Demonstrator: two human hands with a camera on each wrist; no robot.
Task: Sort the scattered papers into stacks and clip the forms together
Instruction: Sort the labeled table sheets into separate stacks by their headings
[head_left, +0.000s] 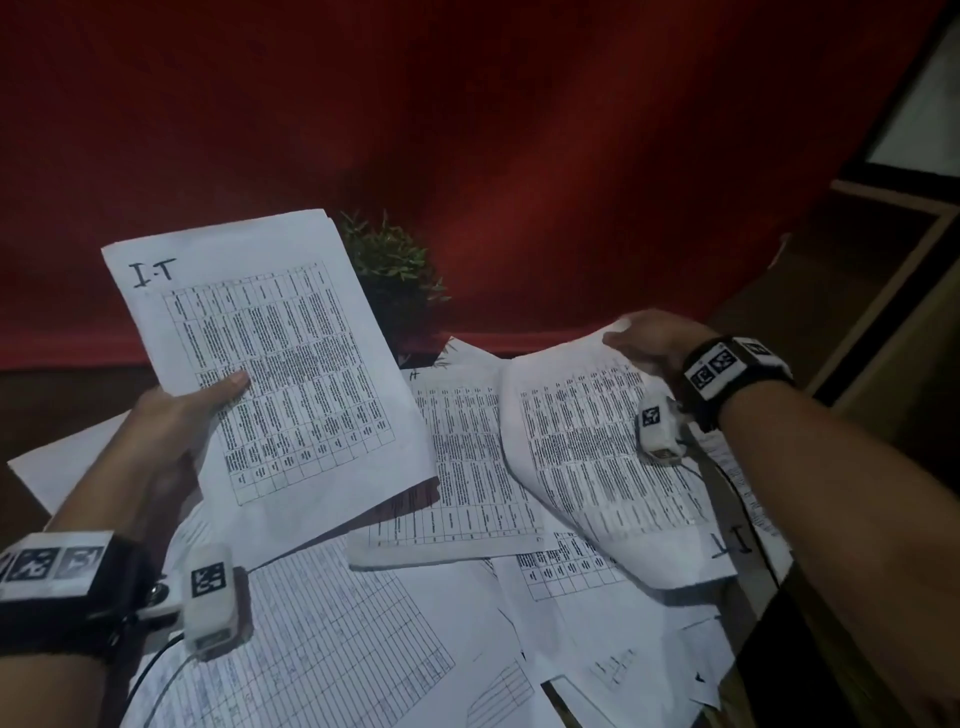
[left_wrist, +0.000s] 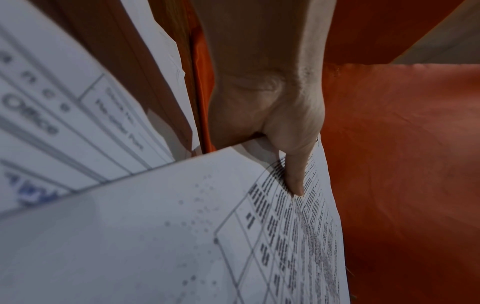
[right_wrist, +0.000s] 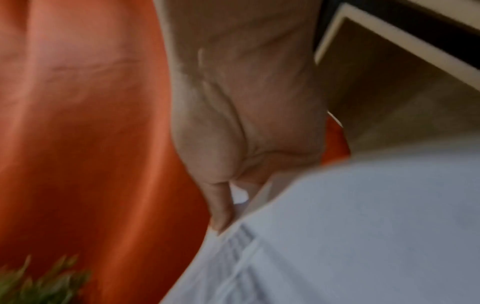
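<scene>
White paper, thin and floppy: the left hand (head_left: 171, 421) pinches 1 raised I.T sheet (head_left: 275, 358) at its left edge, the right hand (head_left: 654, 338) grips another form's (head_left: 597, 452) far corner above the scattered papers (head_left: 363, 649); it likely buckles unless held edgewise.

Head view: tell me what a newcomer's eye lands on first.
The white printed table sheet marked "I.T", held up at left by the left hand. Next, the curling white printed sheet that the right hand lifts at right off the scattered white papers, all against the deep red cloth backdrop.
</scene>
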